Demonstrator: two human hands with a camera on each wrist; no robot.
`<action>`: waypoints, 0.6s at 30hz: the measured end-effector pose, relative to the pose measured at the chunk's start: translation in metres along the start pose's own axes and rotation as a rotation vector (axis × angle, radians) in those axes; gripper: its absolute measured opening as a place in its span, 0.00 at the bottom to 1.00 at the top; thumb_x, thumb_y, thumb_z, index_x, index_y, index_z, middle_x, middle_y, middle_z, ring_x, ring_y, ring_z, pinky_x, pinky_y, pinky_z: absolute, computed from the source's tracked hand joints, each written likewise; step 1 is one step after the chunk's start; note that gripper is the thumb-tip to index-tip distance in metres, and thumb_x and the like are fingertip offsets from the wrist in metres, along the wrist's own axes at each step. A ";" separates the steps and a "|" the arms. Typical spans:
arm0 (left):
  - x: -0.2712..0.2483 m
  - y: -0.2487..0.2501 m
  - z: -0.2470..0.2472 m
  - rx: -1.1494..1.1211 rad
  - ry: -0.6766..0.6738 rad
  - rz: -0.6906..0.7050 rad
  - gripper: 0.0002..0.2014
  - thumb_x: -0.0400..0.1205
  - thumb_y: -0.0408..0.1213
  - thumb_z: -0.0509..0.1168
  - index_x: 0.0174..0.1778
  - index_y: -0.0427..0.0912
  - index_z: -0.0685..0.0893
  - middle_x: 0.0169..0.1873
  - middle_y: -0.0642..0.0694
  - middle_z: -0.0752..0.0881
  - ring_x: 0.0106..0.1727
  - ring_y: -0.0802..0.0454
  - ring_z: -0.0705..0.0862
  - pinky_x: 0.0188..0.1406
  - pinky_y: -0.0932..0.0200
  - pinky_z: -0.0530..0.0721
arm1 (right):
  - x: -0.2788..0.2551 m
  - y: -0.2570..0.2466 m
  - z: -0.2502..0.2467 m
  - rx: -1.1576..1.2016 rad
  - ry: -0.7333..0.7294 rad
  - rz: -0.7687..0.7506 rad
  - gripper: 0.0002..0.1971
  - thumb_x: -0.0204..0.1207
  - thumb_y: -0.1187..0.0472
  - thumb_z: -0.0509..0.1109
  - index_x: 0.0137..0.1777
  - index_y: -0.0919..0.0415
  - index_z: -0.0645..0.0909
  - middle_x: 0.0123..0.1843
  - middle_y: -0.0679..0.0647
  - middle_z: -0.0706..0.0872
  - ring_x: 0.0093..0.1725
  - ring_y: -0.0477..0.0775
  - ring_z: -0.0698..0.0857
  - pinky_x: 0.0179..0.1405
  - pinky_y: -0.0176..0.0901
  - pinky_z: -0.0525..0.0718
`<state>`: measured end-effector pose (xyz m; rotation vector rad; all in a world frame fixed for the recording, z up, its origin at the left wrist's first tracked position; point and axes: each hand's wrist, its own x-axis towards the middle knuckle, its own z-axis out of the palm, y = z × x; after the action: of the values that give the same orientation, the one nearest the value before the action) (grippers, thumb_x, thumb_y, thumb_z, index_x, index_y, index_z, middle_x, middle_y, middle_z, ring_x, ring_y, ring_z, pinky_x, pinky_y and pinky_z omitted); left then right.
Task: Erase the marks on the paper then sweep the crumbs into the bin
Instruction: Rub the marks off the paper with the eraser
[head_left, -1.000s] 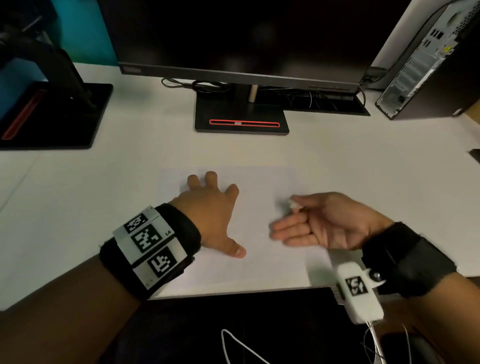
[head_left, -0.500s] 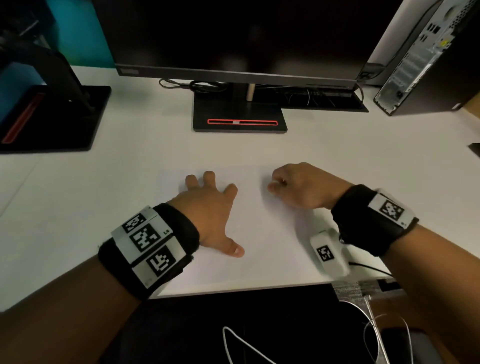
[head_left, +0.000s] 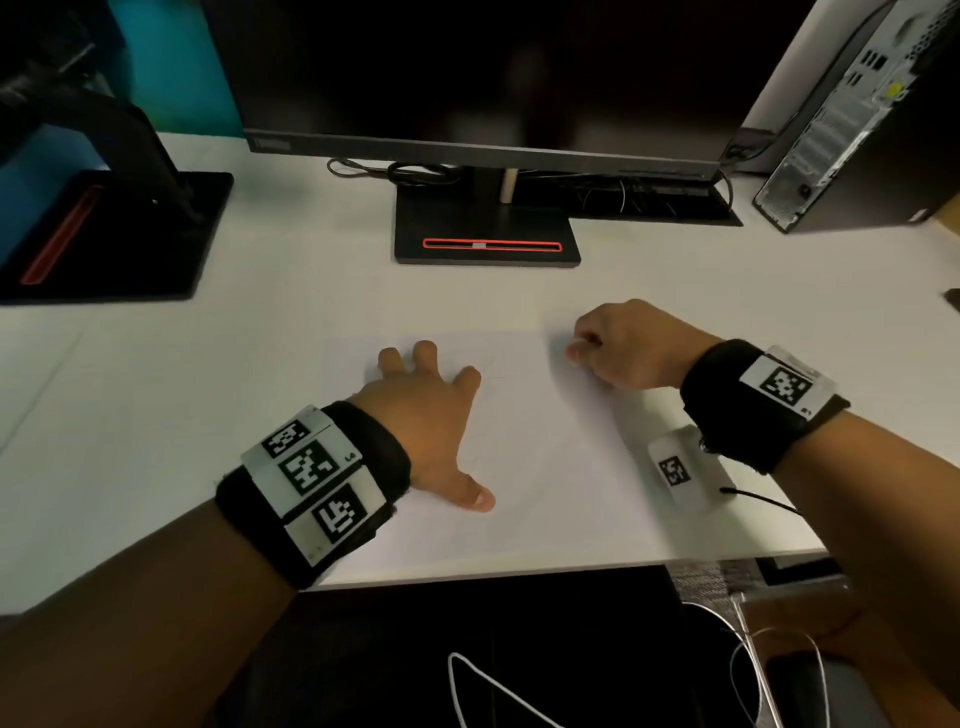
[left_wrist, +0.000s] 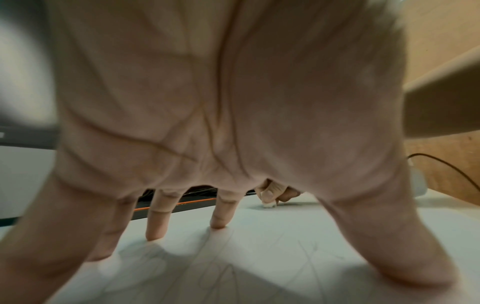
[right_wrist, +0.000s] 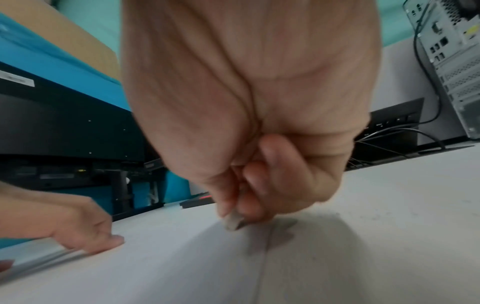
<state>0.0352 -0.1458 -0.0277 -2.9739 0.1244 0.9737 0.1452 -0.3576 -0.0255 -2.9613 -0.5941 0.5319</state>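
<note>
A white sheet of paper (head_left: 540, 447) lies on the white desk, with faint pencil marks (left_wrist: 226, 273) under my left palm. My left hand (head_left: 431, 415) is spread flat on the paper's left part, fingers straight, pressing it down. My right hand (head_left: 618, 348) is at the paper's far right corner, knuckles up. It pinches a small white eraser (left_wrist: 269, 205) between thumb and fingertips, its tip touching the paper (right_wrist: 182, 257). The right wrist view shows the eraser (right_wrist: 233, 222) grey and blurred. No bin is in view.
A monitor on a black stand (head_left: 485, 234) faces me across the desk. A second black stand (head_left: 104, 234) is at the far left, a computer tower (head_left: 852, 119) at the far right. The desk's front edge (head_left: 519, 571) runs just behind my wrists. Cables hang below it.
My right hand turned from palm-up to knuckles-up and moved forward to the paper's far right corner, bringing the eraser down onto the sheet. My left hand stayed pressed in place.
</note>
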 end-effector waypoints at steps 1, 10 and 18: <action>0.000 0.000 0.000 0.002 0.000 0.001 0.60 0.64 0.74 0.75 0.85 0.52 0.51 0.76 0.39 0.55 0.78 0.31 0.56 0.62 0.38 0.83 | 0.000 0.001 -0.001 0.025 0.042 0.034 0.16 0.87 0.53 0.62 0.44 0.63 0.82 0.43 0.57 0.87 0.47 0.60 0.85 0.41 0.45 0.77; 0.000 0.000 0.001 0.028 0.004 0.002 0.61 0.64 0.75 0.73 0.86 0.52 0.49 0.79 0.38 0.53 0.78 0.30 0.56 0.63 0.40 0.82 | -0.028 -0.029 0.030 1.708 -0.526 0.275 0.18 0.89 0.56 0.60 0.48 0.72 0.82 0.57 0.75 0.89 0.56 0.69 0.92 0.58 0.56 0.90; -0.002 -0.001 0.001 0.028 0.008 -0.003 0.64 0.65 0.75 0.72 0.87 0.50 0.44 0.81 0.37 0.50 0.80 0.30 0.53 0.65 0.41 0.82 | -0.024 -0.018 0.024 2.098 0.036 0.286 0.14 0.88 0.58 0.60 0.42 0.61 0.79 0.55 0.68 0.87 0.54 0.66 0.89 0.54 0.51 0.92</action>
<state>0.0331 -0.1450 -0.0272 -2.9518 0.1320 0.9520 0.1095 -0.3503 -0.0378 -0.9862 0.3578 0.5132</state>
